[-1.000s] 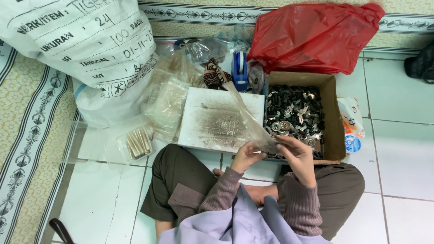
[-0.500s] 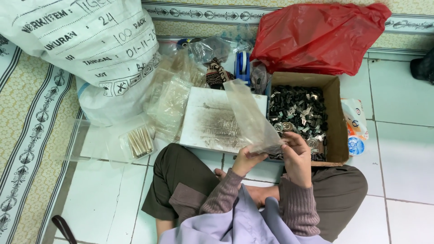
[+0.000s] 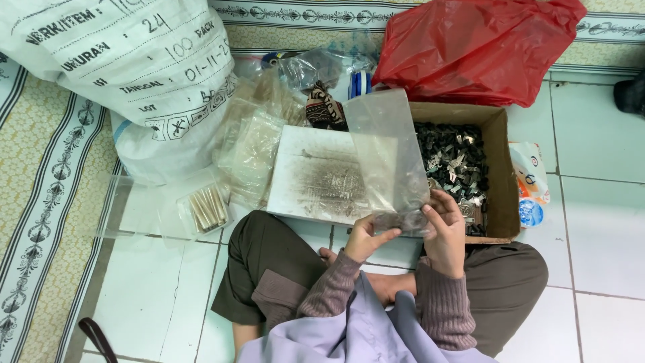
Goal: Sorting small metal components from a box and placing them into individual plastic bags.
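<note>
Both hands hold one clear plastic bag [image 3: 388, 156] upright over my lap. My left hand [image 3: 366, 236] grips its lower left corner and my right hand [image 3: 446, 230] grips the lower right. A few dark small metal parts lie in the bag's bottom. Just behind it sits a cardboard box [image 3: 498, 168] filled with several small dark and silvery metal parts [image 3: 455, 161]. A white tray [image 3: 302, 171] with a grey smudged middle lies left of the box.
A big white printed sack [image 3: 121, 74] stands at the back left, a red plastic bag [image 3: 470, 47] behind the box. Clear empty bags [image 3: 252, 148] pile beside the tray; a filled packet [image 3: 205, 207] lies on the tiles. A patterned mat [image 3: 40, 222] runs along the left.
The clear bag has swung from tilted leftward to standing upright, and both hands have shifted a little toward the box.
</note>
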